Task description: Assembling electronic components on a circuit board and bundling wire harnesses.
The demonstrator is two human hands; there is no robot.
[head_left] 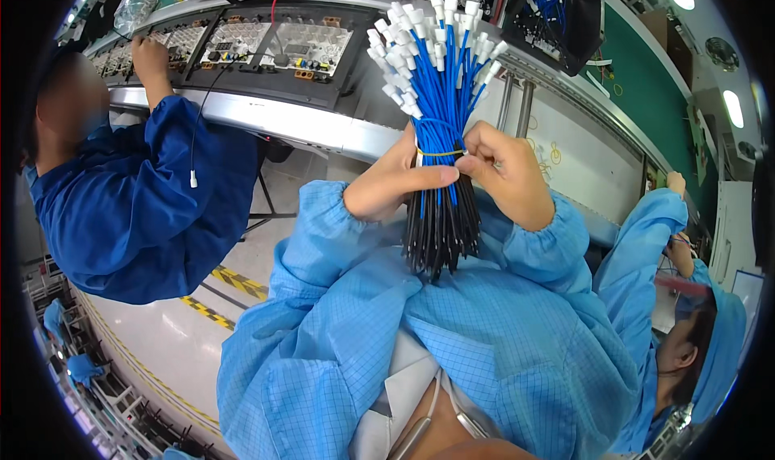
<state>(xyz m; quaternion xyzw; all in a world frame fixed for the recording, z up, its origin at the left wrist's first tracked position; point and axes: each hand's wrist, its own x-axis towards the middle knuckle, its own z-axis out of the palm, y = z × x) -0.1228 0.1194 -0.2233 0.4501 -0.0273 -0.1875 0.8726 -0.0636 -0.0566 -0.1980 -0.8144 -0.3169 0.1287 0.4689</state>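
A thick bundle of blue wires (440,88) stands upright in front of my chest, white connectors fanned out at its top and black ends hanging down. My left hand (387,184) is wrapped round the bundle's middle from the left, its thumb lying across the front. A thin yellow rubber band (441,152) runs across the wires just above that thumb. On the right side, my right hand (517,173) is closed, thumb and curled fingers pinched at the band's right end against the bundle. Its fingertips are partly hidden.
Behind the bundle, black trays (343,96) with circuit boards line a metal-edged bench. A black bin (565,44) of wires is at the far right, above a white surface (577,157) with loose rubber bands. One co-worker (137,210) is at the left, another (646,234) at the right.
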